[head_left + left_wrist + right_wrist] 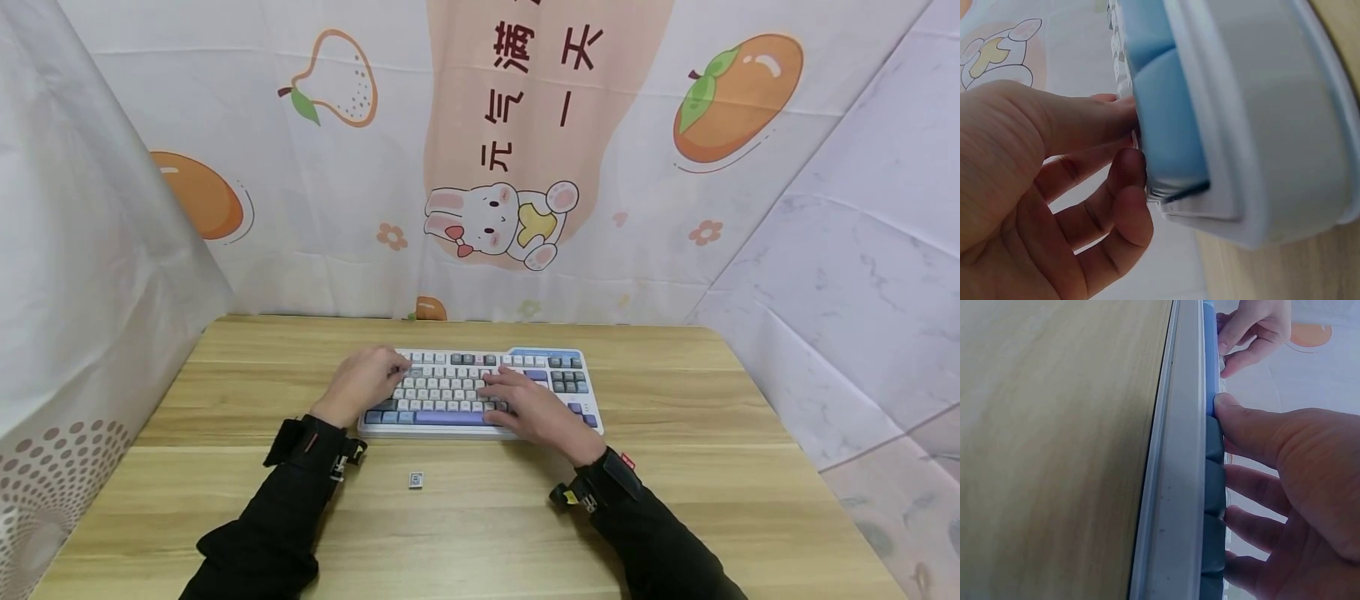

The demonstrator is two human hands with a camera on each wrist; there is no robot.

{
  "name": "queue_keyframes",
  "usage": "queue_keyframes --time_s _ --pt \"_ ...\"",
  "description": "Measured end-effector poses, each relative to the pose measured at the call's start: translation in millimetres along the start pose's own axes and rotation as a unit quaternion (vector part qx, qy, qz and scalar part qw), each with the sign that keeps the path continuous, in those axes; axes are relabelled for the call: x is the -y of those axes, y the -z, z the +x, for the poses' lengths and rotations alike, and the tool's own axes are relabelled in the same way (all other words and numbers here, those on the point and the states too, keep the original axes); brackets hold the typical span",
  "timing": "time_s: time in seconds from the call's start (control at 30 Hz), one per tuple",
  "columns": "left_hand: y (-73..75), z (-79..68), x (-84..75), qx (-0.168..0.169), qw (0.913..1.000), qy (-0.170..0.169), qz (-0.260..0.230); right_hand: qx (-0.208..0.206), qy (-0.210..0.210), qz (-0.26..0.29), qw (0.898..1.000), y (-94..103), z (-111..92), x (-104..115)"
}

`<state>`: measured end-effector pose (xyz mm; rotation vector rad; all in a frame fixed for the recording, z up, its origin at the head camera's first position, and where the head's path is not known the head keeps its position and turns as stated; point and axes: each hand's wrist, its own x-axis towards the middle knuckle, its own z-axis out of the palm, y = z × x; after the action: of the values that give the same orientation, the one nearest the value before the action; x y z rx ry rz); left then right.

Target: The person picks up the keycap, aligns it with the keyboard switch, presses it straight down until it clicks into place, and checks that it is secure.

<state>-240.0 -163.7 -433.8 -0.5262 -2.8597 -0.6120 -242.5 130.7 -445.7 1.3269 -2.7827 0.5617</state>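
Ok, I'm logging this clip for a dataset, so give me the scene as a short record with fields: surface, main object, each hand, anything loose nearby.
surface: wooden table
main object: keyboard with white, grey and blue keys, lying flat
left hand: left hand on the keyboard's left part, fingers curled at the keys
right hand: right hand spread over the middle keys, thumb at the bottom row
loose item: small square part on the table in front of the keyboard, apart from it

A keyboard [480,392] lies mid-table [675,500], a small chip [416,479] just before it.
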Motion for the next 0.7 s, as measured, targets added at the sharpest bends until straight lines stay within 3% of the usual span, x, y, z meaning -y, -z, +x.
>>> queue_keyframes --time_s 0.33,0.7 --pt "5.9 -4.3 -10.2 0.062 0.9969 0.004 0.048 0.0 -0.001 -0.001 1.0 0.3 0.0 0.2" --pt "5.2 -8.2 -10.2 0.061 0.9973 0.003 0.041 -0.002 0.006 0.002 1.0 0.3 -0.1 0.8"
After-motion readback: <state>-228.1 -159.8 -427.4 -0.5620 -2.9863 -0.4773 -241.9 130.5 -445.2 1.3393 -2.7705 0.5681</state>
